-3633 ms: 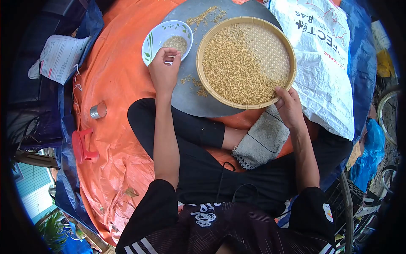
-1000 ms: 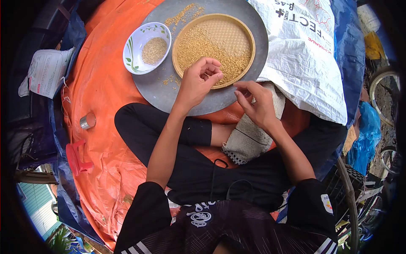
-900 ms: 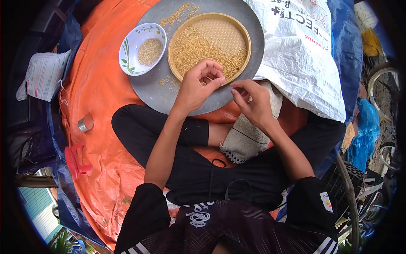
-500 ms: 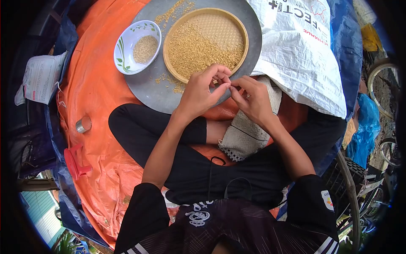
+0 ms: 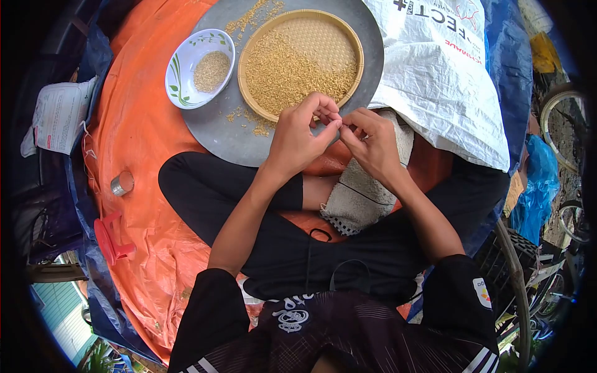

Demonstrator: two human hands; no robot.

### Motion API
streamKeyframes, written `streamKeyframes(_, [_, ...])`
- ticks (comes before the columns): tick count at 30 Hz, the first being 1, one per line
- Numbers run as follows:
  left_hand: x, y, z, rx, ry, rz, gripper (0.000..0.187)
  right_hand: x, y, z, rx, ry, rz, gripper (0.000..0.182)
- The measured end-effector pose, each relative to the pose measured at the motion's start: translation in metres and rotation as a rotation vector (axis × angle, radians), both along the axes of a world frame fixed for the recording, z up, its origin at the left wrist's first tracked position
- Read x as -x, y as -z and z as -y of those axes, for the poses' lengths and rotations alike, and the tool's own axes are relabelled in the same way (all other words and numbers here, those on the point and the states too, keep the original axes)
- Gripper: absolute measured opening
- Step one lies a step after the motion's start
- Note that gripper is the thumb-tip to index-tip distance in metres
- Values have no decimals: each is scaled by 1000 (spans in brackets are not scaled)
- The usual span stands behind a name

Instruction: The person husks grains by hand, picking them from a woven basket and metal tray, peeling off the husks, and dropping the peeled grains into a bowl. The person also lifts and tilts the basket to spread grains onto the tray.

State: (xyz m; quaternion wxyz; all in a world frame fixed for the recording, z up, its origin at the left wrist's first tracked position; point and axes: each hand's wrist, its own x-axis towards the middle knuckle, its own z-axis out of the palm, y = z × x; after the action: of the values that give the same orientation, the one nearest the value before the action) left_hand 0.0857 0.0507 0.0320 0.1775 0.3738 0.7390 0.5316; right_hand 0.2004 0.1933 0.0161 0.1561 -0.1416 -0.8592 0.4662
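Observation:
My left hand (image 5: pixel 303 133) and my right hand (image 5: pixel 371 138) meet at the fingertips above the near rim of a round woven basket (image 5: pixel 247 99). Both are pinched closed; whatever sits between the fingertips is too small to make out. Golden unhusked rice grains (image 5: pixel 280 73) cover much of the basket's bottom, leaving the weave bare at its upper right. Left of it, a white bowl with green leaf patterns (image 5: pixel 180 68) holds a small heap of paler grains (image 5: pixel 211 71). Basket and bowl both rest on a round grey tray (image 5: pixel 214 133), where some loose grains (image 5: pixel 249 18) are scattered.
An orange tarp (image 5: pixel 149 205) lies under everything. A white printed sack (image 5: pixel 435 93) is at the right, touching the tray. A grey cloth (image 5: pixel 360 196) lies by my legs. At the left are a small tin can (image 5: pixel 122 183) and a red plastic object (image 5: pixel 112 239).
My fingertips have shifted slightly against each other, with the right fingers curling in a little more. The basket, bowl and tray appear a touch further left as the view shifts.

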Motion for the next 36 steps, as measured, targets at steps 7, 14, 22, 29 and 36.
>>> streamKeyframes(7, [13, -4, 7, -11, 135, -208, 21, -1, -1, -2, 42, -60, 31, 15])
streamKeyframes(14, [17, 1, 8, -27, 217, -385, 23, -3, -2, 0, 28, -113, 59, 14])
streamKeyframes(22, [16, 1, 10, 37, 269, -341, 22, -3, -2, 2, -60, -195, 74, 13])
streamKeyframes(29, [16, 1, 11, 48, 289, -334, 22, -4, -3, 1, -92, -214, 74, 14])
streamKeyframes(36, [17, -2, 12, 80, 304, -315, 23, -4, 0, 2, -127, -239, 64, 13])
